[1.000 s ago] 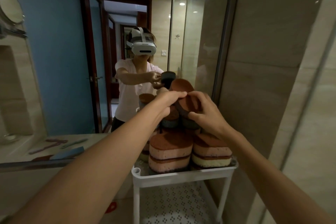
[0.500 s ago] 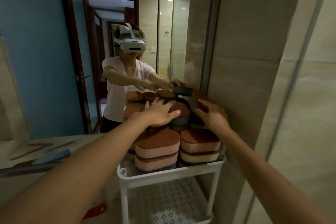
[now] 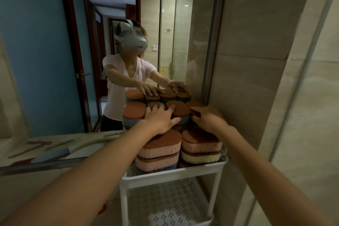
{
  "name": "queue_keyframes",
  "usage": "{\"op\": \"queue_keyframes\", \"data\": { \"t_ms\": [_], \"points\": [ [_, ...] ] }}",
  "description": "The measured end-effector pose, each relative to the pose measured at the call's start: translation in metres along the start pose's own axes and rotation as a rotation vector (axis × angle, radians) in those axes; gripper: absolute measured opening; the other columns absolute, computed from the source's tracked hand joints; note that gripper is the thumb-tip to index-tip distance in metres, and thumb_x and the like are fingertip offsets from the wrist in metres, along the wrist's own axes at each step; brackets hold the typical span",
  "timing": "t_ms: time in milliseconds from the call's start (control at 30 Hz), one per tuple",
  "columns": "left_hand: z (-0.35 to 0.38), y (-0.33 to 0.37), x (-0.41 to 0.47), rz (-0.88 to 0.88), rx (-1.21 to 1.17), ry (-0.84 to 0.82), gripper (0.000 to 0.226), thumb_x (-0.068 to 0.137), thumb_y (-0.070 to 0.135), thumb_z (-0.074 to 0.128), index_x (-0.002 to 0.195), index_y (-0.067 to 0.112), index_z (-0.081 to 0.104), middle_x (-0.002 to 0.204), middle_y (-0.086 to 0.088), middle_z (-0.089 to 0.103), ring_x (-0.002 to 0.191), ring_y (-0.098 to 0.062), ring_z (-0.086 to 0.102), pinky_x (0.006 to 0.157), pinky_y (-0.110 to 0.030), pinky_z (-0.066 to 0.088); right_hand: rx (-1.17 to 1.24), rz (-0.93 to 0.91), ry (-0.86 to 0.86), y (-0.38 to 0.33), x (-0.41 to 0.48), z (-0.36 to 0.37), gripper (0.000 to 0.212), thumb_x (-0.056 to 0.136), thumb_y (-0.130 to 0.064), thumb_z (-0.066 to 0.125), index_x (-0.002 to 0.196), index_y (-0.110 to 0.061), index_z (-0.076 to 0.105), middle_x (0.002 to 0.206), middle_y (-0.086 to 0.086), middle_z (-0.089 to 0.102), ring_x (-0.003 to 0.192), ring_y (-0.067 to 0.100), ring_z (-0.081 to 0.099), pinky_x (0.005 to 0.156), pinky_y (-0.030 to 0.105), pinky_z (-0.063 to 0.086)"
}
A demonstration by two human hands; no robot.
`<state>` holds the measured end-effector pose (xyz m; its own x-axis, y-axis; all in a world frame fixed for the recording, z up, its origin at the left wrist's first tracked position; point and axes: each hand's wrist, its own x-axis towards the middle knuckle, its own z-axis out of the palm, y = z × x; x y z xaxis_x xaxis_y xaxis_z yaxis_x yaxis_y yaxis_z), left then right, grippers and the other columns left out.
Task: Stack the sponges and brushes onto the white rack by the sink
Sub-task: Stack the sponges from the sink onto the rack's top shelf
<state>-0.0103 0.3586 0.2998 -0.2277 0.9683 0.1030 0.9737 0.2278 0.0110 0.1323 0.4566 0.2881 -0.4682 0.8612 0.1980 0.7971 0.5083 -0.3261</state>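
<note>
Head view: left hand (image 3: 161,119) and right hand (image 3: 208,118) rest open-fingered atop stacked sponges (image 3: 180,110).

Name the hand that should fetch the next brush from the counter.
Probably left: the left hand lies nearer the brushes on the counter; the right hand is beyond the sponges.

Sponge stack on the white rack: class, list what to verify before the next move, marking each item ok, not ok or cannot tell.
1. Left hand flat on the top sponges: ok.
2. Right hand hold on the sponge by the wall: cannot tell.
3. Front stacks inside the white rack rim: ok.
4. Brushes on the rack: not ok, they lie on the counter.
</note>
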Motion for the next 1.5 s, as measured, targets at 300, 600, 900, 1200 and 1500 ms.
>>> {"op": "queue_keyframes", "data": {
  "t_ms": [300, 600, 900, 1200, 1500],
  "points": [
    [-0.016, 0.007, 0.001, -0.001, 0.021, -0.066, 0.086, 0.082, 0.071, 0.038, 0.149, 0.024, 0.015, 0.153, -0.017, 0.021, 0.140, -0.039, 0.021, 0.114, -0.051, 0.019, 0.243, -0.025, 0.028, 0.005, -0.017, -0.004, 0.058, 0.091, -0.019, 0.054, 0.143, -0.031, 0.032, 0.157, 0.009, 0.016, 0.146, 0.027, 0.011, 0.114, 0.035, 0.024],
    [-0.004, 0.020, 0.007, -0.018, 0.105, 0.011, 0.078, 0.088, 0.059, 0.044, 0.150, 0.022, 0.013, 0.150, -0.021, 0.026, 0.135, -0.040, 0.030, 0.110, -0.047, 0.025, 0.128, -0.025, -0.012, 0.008, -0.014, 0.002, 0.056, 0.092, -0.027, 0.051, 0.143, -0.032, 0.029, 0.153, 0.011, 0.022, 0.138, 0.031, 0.027, 0.111, 0.038, 0.031],
    [-0.010, 0.016, 0.003, -0.012, -0.038, 0.043, 0.078, 0.084, 0.066, 0.041, 0.147, 0.021, 0.024, 0.147, -0.018, 0.032, 0.135, -0.037, 0.031, 0.112, -0.047, 0.023, 0.242, -0.076, 0.133, -0.007, -0.038, -0.006, 0.053, 0.090, -0.014, 0.050, 0.140, -0.026, 0.039, 0.154, 0.007, 0.026, 0.145, 0.028, 0.011, 0.116, 0.039, 0.020],
    [-0.046, -0.024, -0.063, -0.040, -0.398, 0.443, 0.030, 0.094, 0.028, 0.041, 0.096, 0.006, 0.060, 0.101, -0.015, 0.062, 0.098, -0.032, 0.058, 0.080, -0.038, 0.045, 0.394, -0.267, 0.506, -0.089, -0.088, 0.000, 0.029, 0.087, -0.006, 0.052, 0.113, -0.008, 0.063, 0.116, 0.009, 0.058, 0.103, 0.020, 0.058, 0.086, 0.028, 0.048],
    [0.021, -0.182, -0.253, -0.556, -0.706, 0.542, 0.026, 0.094, 0.019, 0.044, 0.098, 0.008, 0.068, 0.101, -0.012, 0.069, 0.098, -0.027, 0.062, 0.077, -0.030, 0.043, 0.705, -0.519, 0.231, -0.269, -0.201, 0.129, 0.031, 0.076, -0.004, 0.050, 0.102, -0.004, 0.068, 0.101, 0.013, 0.067, 0.078, 0.012, 0.058, 0.074, 0.014, 0.040]
  ]
}}
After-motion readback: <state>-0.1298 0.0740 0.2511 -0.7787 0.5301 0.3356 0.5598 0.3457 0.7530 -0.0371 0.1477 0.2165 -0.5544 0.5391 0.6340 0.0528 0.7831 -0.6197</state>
